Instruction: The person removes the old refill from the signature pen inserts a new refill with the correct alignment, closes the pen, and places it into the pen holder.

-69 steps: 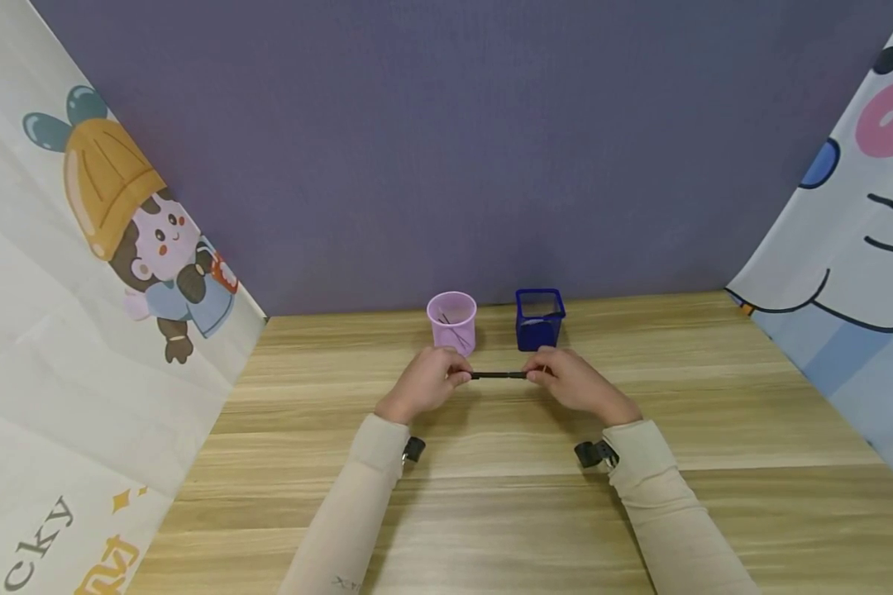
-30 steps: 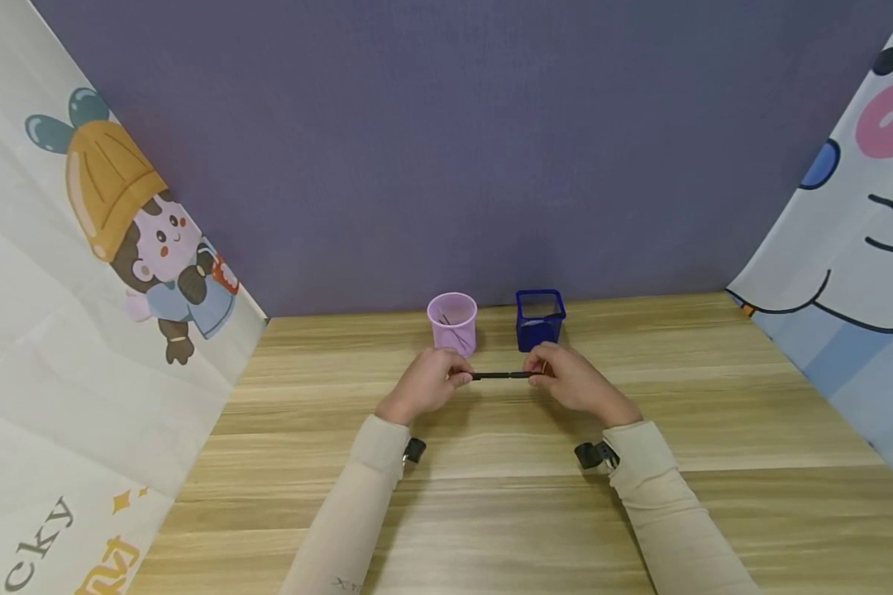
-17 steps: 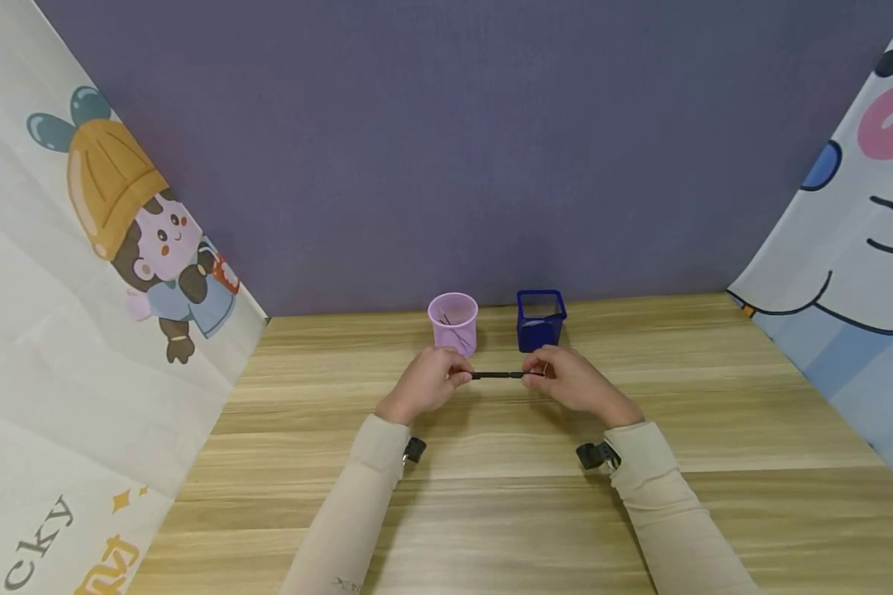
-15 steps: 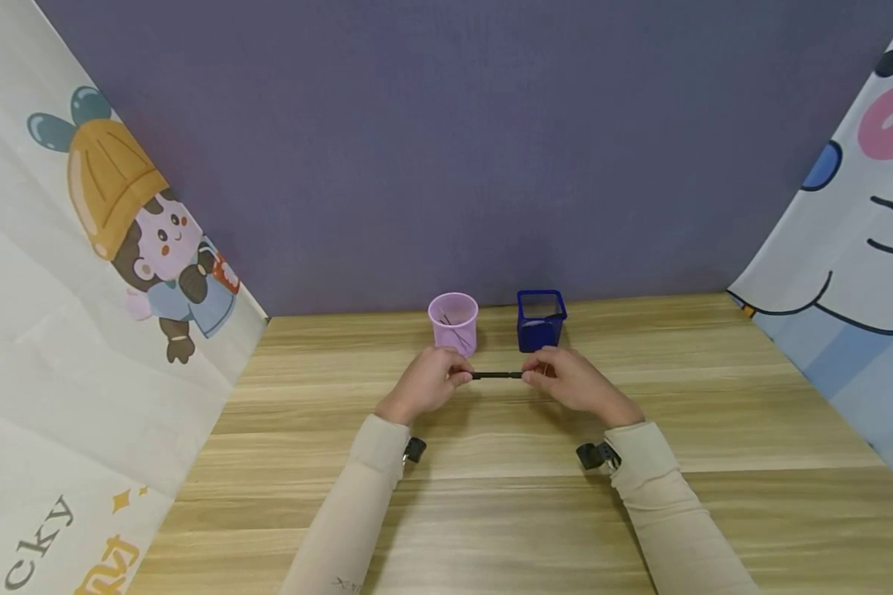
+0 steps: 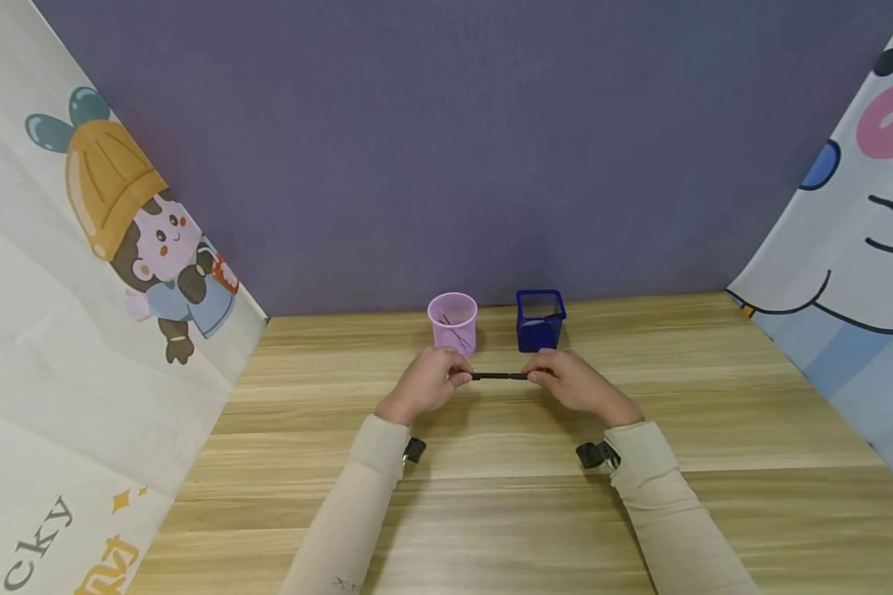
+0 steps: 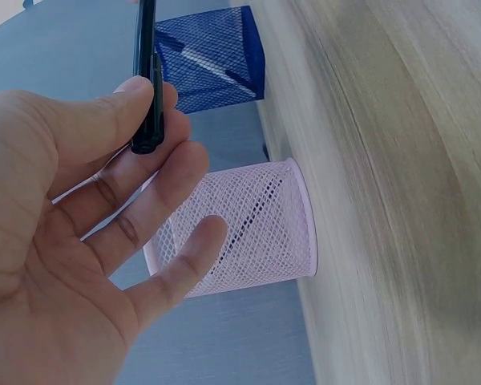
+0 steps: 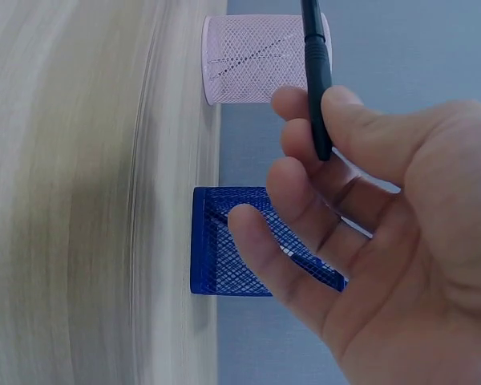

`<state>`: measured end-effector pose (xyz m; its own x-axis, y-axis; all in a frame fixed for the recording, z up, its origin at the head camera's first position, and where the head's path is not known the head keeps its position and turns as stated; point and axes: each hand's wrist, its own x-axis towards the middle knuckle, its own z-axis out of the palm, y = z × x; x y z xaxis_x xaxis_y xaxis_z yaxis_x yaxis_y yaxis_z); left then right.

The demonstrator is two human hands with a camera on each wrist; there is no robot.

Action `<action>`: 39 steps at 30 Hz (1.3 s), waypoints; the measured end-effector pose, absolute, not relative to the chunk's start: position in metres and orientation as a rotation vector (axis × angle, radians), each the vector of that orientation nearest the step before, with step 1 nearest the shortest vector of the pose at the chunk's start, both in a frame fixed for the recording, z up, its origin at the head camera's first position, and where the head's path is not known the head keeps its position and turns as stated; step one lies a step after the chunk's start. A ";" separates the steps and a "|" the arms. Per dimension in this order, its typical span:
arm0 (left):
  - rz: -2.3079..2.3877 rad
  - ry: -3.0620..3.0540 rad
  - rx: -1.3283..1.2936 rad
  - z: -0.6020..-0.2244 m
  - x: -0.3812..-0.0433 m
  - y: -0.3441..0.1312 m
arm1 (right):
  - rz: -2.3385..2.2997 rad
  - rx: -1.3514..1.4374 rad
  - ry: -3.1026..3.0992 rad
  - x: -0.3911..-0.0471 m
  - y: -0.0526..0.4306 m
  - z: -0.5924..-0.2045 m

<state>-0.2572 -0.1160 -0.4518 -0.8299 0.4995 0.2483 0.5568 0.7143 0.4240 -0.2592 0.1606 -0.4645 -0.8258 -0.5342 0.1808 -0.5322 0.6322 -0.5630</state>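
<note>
A black pen is held level between both hands over the wooden table, in front of two mesh pen holders. My left hand pinches its clip end between thumb and fingers; in the left wrist view the clip lies along the pen, and the other fingers spread loosely. The tapered end is pinched by my right hand, thumb against index and middle fingers. In the right wrist view, that end of the pen pokes out past the thumb.
Just beyond the left hand stands a round pink mesh holder with thin dark sticks inside. A square blue mesh holder with a pen in it stands beyond the right hand. A grey-purple panel rises behind the table.
The right fingers loosen around the pen's tapered end, shift slightly along it and close on it again. The left hand and both holders stay in place.
</note>
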 end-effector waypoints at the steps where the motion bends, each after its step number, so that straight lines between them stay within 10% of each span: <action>1: -0.752 -2.802 -0.867 -0.452 -0.257 -0.116 | -0.978 -0.929 2.832 -0.259 0.161 -0.465; 39: -0.774 -2.812 -0.858 -0.454 -0.258 -0.116 | -1.000 -0.887 2.908 -0.260 0.156 -0.466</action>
